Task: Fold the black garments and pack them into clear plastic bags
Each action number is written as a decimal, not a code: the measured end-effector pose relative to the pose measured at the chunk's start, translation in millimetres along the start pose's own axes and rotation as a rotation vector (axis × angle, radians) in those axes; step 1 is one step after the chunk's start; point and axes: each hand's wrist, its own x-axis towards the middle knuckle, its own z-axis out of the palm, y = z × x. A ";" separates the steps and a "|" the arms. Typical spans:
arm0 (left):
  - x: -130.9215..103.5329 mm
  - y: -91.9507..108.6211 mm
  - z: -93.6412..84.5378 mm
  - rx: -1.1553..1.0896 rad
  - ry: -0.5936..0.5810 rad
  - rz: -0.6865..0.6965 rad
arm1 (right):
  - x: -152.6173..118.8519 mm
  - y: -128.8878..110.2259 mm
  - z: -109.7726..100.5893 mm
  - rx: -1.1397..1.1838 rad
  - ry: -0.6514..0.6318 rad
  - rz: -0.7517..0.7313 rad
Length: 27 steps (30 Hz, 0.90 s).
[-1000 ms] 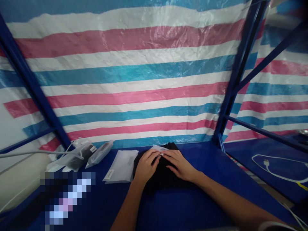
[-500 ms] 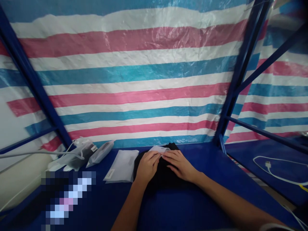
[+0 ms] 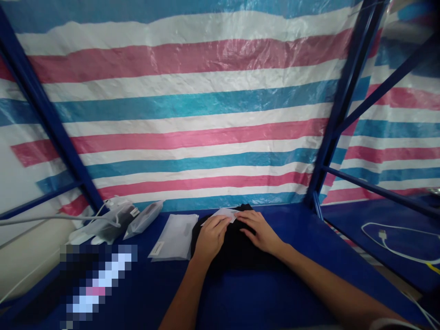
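A black cloth [image 3: 237, 254], dark and bunched, lies on the blue tabletop [image 3: 292, 293] in front of me. On its far part is a small whitish, see-through piece that looks like plastic film [image 3: 222, 212]. My left hand [image 3: 211, 236] is closed on the near edge of this piece, thumb and fingers together. Fingertips of my right hand [image 3: 259, 230] pinch its right corner, while the thumb sits a little apart over the cloth. The fingers hide part of the piece. Left of the cloth lies a flat frosted plastic bag [image 3: 177, 233] with a small label.
Further left are a filled clear bag [image 3: 144, 219], a bundle of plastic-wrapped items [image 3: 112, 224] and a pixelated bright object [image 3: 99, 284]. Blue metal posts [image 3: 332, 123] flank a striped tarpaulin [image 3: 206, 105]. A white cable [image 3: 388, 243] lies at the right.
The hands have moved slightly apart, my right hand shifting a little right and up. The whitish piece now shows more between them and extends further left.
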 end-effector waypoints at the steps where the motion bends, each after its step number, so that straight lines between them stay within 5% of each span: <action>1: 0.4 0.9 -1.9 0.004 0.014 -0.003 | -0.2 4.3 0.1 -0.015 0.010 0.038; 6: -0.6 -0.4 -10.1 -0.029 0.152 -0.060 | -3.4 29.5 -1.3 -0.072 0.086 0.209; 16: 6.9 -0.7 -26.2 -0.083 0.257 -0.218 | -7.0 53.0 3.1 0.007 0.135 0.278; 22: 9.1 -10.7 -58.8 0.097 0.533 -0.455 | -11.3 56.2 3.4 -0.030 0.117 0.287; 27: -0.4 -32.2 -91.9 0.288 0.586 -0.302 | -13.1 51.7 1.6 -0.073 0.053 0.300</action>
